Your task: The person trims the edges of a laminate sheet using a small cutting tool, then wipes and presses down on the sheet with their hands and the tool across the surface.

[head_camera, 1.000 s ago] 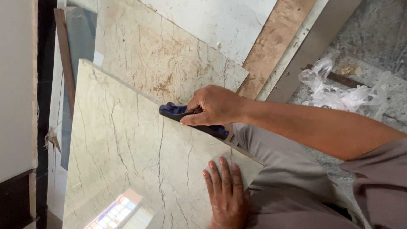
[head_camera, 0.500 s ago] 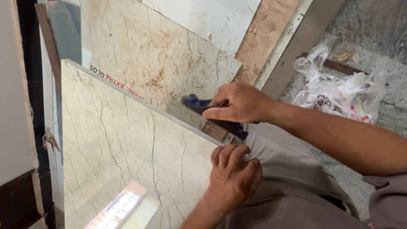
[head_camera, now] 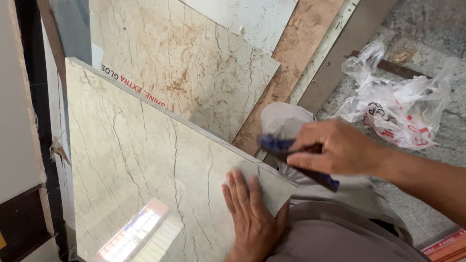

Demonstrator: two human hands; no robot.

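A large glossy beige marble-look tile (head_camera: pixel 145 170) with dark veins rests across my lap, its corner near my knee. My left hand (head_camera: pixel 252 213) lies flat on that corner, fingers together and pointing up the tile. My right hand (head_camera: pixel 335 148) grips a dark blue hand tool (head_camera: pixel 296 160) just past the tile's upper edge, above my grey-trousered knee (head_camera: pixel 286 119). The tool's far tip is hidden by my fingers.
More beige and brown tiles (head_camera: pixel 194 63) lean stacked behind. A crumpled clear plastic bag (head_camera: pixel 398 102) lies on the speckled stone floor at the right. A dark wooden frame (head_camera: pixel 29 145) stands at the left. An orange box corner (head_camera: pixel 449 245) shows bottom right.
My right hand with the blue tool has slid along the tile's edge toward its corner. My left hand has opened from curled to flat on the tile corner.
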